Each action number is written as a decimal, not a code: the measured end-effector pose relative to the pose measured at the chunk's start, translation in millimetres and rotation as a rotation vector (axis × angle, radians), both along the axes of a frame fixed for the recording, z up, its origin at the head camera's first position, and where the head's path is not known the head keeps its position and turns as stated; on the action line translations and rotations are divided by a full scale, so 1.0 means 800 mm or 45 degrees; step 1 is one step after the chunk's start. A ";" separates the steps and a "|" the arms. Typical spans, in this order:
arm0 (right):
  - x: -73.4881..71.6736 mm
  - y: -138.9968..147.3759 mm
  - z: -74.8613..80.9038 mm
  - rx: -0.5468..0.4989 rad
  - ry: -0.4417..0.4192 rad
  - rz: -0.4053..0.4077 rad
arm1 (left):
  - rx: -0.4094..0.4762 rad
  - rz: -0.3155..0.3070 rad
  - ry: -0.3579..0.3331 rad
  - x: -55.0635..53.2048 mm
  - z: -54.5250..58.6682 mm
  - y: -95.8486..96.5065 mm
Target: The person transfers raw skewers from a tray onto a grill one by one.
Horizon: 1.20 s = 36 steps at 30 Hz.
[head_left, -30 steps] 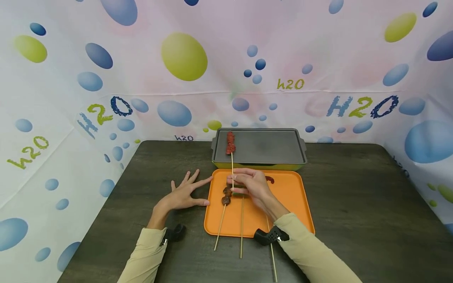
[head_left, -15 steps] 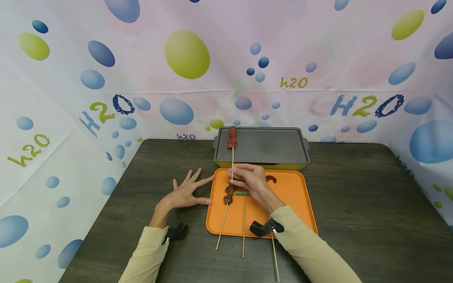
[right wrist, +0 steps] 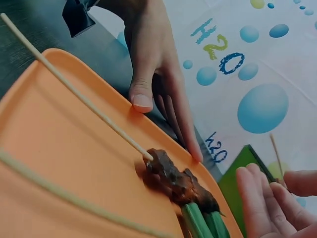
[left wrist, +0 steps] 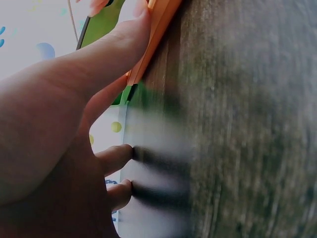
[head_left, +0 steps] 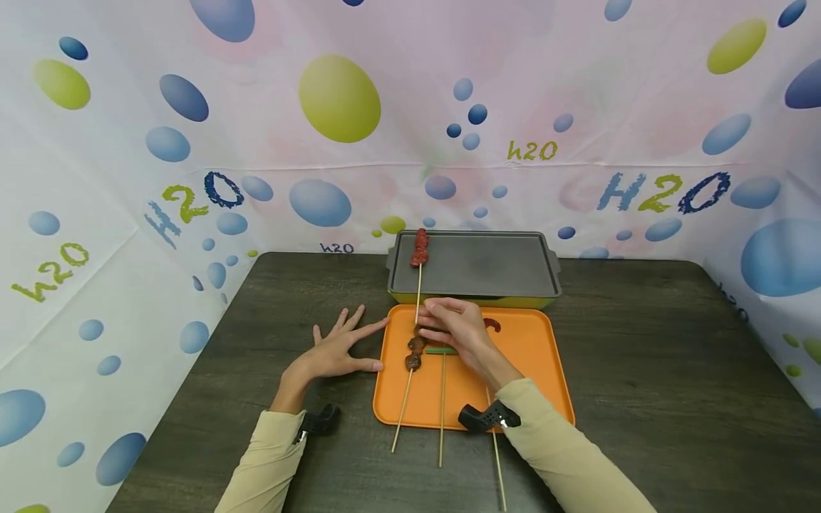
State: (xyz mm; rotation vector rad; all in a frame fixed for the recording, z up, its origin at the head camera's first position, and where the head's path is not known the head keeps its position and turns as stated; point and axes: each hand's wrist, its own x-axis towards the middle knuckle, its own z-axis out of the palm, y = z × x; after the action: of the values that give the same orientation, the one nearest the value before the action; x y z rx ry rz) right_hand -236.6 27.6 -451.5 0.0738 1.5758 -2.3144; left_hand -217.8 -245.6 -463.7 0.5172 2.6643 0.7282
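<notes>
Above the tray, my right hand (head_left: pixel 460 331) has loosely extended fingers, their tips right beside the bare stick of a skewer of red meat chunks (head_left: pixel 420 249). Those chunks overlap the left end of a grey griddle (head_left: pixel 484 265), and the stick slants back toward me. My left hand (head_left: pixel 333 349) lies spread on the dark table, thumb and forefinger at the left rim of an orange tray (head_left: pixel 519 370). On that tray are a brown meat skewer (head_left: pixel 414 354) and a green vegetable skewer (head_left: pixel 439 350). A dark red curled piece (head_left: pixel 492 324) is partly hidden behind my right hand.
The griddle's green side (left wrist: pixel 101 25) stands just behind the tray. Bare sticks project over the tray's front edge, one stick (head_left: pixel 499 470) passing beneath my right wrist. A patterned white curtain (head_left: pixel 398 185) hangs behind the dark table (head_left: pixel 654 370).
The red meat skewer has moved slightly up and settled over the griddle's left end. My right fingers have loosened and its stick now lies left of their tips. My left hand keeps its place.
</notes>
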 end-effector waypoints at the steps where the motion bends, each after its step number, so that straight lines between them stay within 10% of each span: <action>1: 0.002 0.004 0.001 0.006 0.013 0.017 | 0.004 0.001 0.003 0.000 0.000 0.000; 18: 0.063 0.083 0.035 0.424 0.365 0.129 | 0.007 -0.017 0.045 -0.001 0.002 0.000; 36: 0.136 0.143 0.014 0.531 0.231 0.305 | 0.005 0.011 0.038 0.004 0.001 -0.002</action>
State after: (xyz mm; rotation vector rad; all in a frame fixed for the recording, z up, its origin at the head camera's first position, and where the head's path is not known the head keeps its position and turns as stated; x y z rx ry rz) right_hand -127.6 142.0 -440.0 -0.2193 2.0140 -1.8266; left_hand -214.4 -247.3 -463.2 0.5214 2.6946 0.7344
